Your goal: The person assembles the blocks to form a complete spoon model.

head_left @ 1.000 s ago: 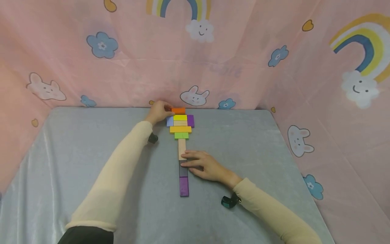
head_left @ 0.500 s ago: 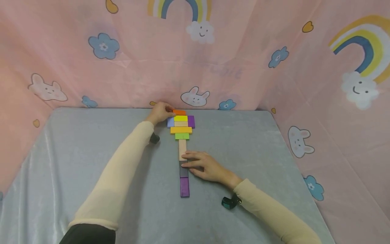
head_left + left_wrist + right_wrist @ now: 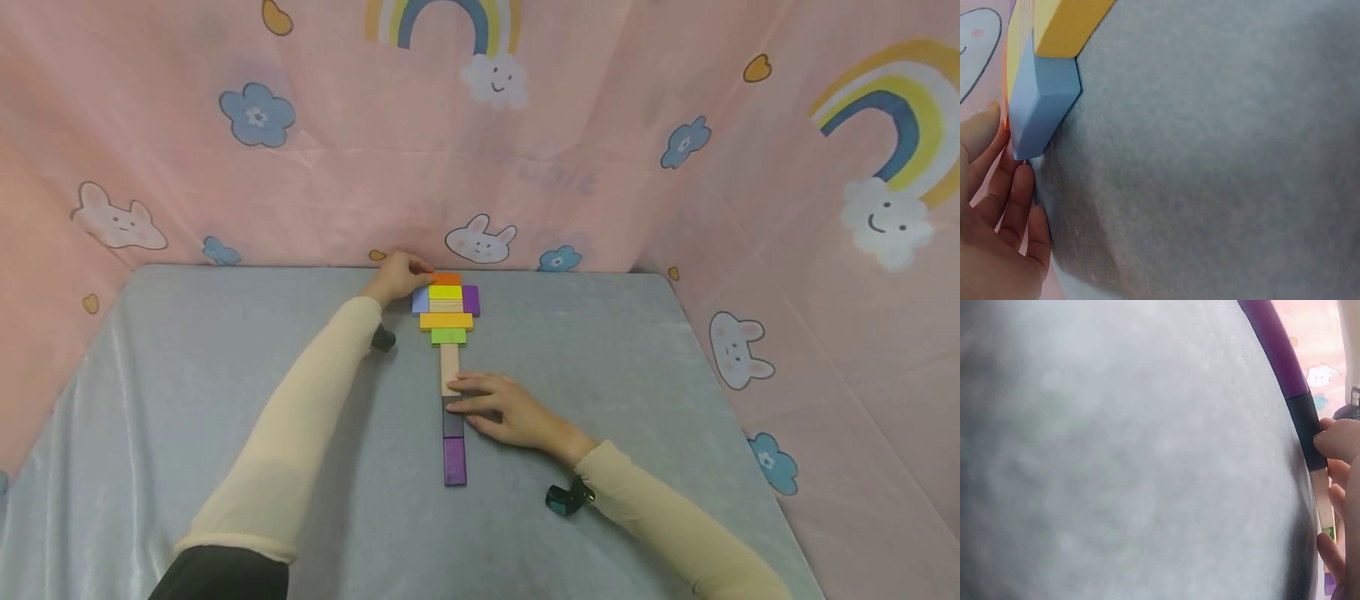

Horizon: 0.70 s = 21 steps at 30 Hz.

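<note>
At the far end of a flat row of coloured building blocks, my left hand [image 3: 397, 279] pinches the left end of an orange block [image 3: 447, 279]. In the left wrist view its thumb and fingers meet a sliver of orange beyond a light blue block [image 3: 1047, 103]. My right hand [image 3: 513, 411] rests over the row's lower stretch, fingers extended. Its fingertips touch a dark grey block [image 3: 453, 423] and the end of a plain wooden block [image 3: 449, 367]. The right thumb lies by the grey block's right side. A purple block [image 3: 454, 462] forms the row's near end.
Between orange and wood lie a yellow block [image 3: 446, 292], a second purple block [image 3: 471, 301], a long golden-yellow block [image 3: 446, 321] and light green blocks [image 3: 448, 336]. A pink printed curtain [image 3: 360, 183] borders the back edge of the grey cloth-covered table [image 3: 600, 350].
The orange block has slid slightly right, more over the yellow block's width, with my left hand moving along. My right hand stays in place.
</note>
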### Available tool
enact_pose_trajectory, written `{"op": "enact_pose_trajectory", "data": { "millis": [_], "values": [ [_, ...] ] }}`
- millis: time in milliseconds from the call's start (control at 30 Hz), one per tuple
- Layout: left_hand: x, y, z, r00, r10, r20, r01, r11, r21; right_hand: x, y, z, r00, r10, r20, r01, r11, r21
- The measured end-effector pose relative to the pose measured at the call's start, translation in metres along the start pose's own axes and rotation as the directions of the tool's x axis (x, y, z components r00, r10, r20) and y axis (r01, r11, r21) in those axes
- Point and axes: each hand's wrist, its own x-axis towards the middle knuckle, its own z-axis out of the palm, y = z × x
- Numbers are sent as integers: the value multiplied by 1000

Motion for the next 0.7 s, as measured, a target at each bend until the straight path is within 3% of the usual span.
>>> {"op": "enact_pose_trajectory", "data": {
  "millis": [467, 600, 700],
  "values": [
    [-3, -6, -6, 1000, 17, -11, -17, 1000, -20, 3, 0, -1, 999, -32, -32, 32, 999, -17],
    [-10, -8, -12, 997, 77, -15, -77, 997, 10, 3, -2, -3, 1000, -2, -28, 2, 1000, 15],
    [-18, -8, -20, 987, 159, -7, -159, 985, 62, 3, -3, -9, 998, 61, -34, -59, 996, 66]
  ]
}}
